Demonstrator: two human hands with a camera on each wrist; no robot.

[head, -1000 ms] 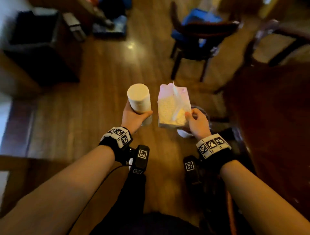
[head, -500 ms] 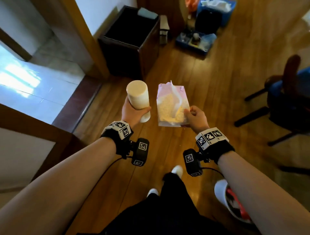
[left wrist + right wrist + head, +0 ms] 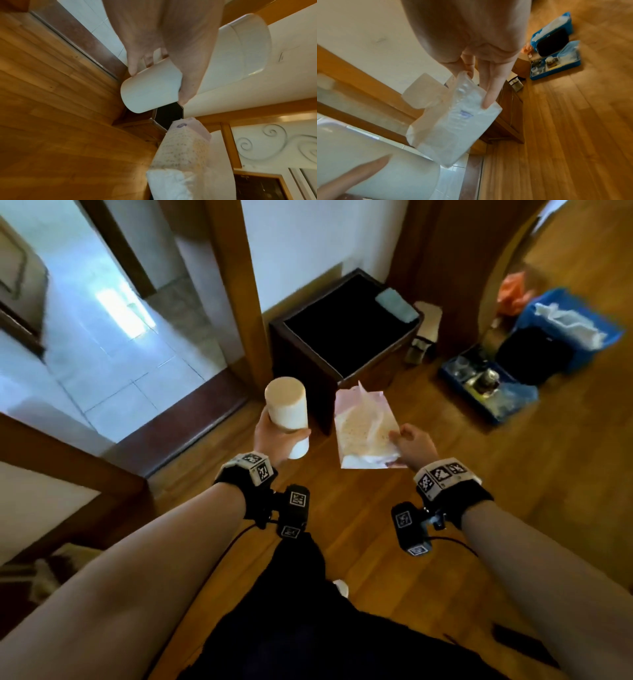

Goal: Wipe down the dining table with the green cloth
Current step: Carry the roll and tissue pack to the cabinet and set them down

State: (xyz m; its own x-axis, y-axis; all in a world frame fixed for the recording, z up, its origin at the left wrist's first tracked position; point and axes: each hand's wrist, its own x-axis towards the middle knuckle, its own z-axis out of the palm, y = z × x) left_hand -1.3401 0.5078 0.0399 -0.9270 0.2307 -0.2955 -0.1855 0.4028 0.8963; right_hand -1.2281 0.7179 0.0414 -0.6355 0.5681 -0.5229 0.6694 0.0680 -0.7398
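My left hand [image 3: 274,440] grips a white cylindrical canister [image 3: 286,405] with a beige top, held upright at chest height; the left wrist view shows the fingers [image 3: 135,58] curled round the canister [image 3: 150,92]. My right hand [image 3: 411,445] pinches the near edge of a plastic-wrapped tissue pack [image 3: 363,429], and in the right wrist view its fingers [image 3: 489,94] lie along that tissue pack [image 3: 453,124]. A folded grey-green cloth [image 3: 395,302] lies on the far corner of a dark cabinet. The dining table is out of view.
The dark wooden cabinet [image 3: 308,347] stands just ahead against a wooden door frame [image 3: 236,285]. A doorway on the left opens onto a pale tiled floor [image 3: 113,364]. Blue trays with small items [image 3: 486,385] and a blue basket [image 3: 565,326] sit on the wooden floor at right.
The view has swung left: the blue chair and dark table have gone, and the cabinet and doorway have come nearer. Both hands still hold the canister and the tissue pack.
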